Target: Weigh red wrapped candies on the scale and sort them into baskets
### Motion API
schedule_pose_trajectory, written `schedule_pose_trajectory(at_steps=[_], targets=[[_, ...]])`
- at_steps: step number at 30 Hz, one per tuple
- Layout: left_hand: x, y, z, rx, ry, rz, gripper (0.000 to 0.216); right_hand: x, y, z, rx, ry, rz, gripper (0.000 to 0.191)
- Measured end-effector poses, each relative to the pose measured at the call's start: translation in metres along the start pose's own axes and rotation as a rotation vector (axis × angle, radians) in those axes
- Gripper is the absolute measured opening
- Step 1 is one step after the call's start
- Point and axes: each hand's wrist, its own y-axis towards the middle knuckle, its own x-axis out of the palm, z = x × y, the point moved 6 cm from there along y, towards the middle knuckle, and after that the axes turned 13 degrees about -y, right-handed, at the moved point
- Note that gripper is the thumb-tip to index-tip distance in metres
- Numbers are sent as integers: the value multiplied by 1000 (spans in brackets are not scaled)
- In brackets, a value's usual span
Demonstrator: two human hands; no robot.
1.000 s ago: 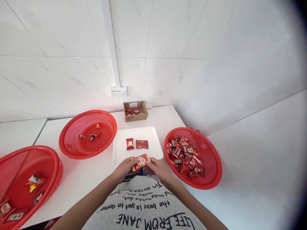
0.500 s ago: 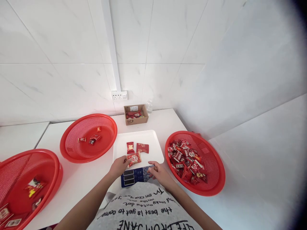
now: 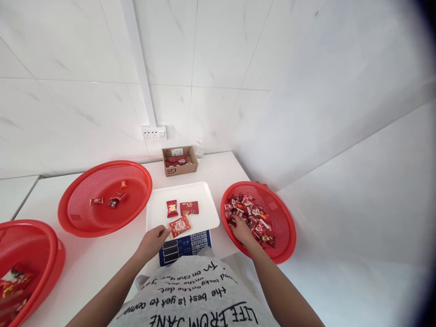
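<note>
Low centre of the frame, the left hand (image 3: 152,239) has its fingertips at the corner of a red-and-cream packet (image 3: 179,225) lying on the white tray (image 3: 158,210) of the scale (image 3: 185,245); I cannot tell whether it pinches or merely touches. To the right, the right hand (image 3: 241,228) is sunk fingers-down in the heap of red packets (image 3: 254,212) in the red basket (image 3: 282,217), its grip hidden. Lifting one out cleanly would call for pinching a single wrapper

The person's light grey T-shirt (image 3: 199,297) at 6 o'clock carried black hand-drawn lettering, upside down to the camera, including "LIFE FROM JANE" and "the best is yet to come". The left hand (image 3: 151,240) at 7 o'clock and the right hand (image 3: 240,229) at 5 o'clock were bare.
</note>
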Motion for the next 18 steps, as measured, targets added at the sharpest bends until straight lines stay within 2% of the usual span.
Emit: schedule_pose_trajectory(at_steps=[4,10,13,18], targets=[[4,-7,4,-5,-67,-25,42,14,12,8,42,-20,-43,44],[3,-13,12,-1,-124,-33,39,24,29,3,91,107,-177,29],[2,-16,15,-6,-143,-47,38,29,26,-6,84,258,-244,37],[4,-19,16,-19,-193,-82,37,26,10,-10,118,425,-283,51]])
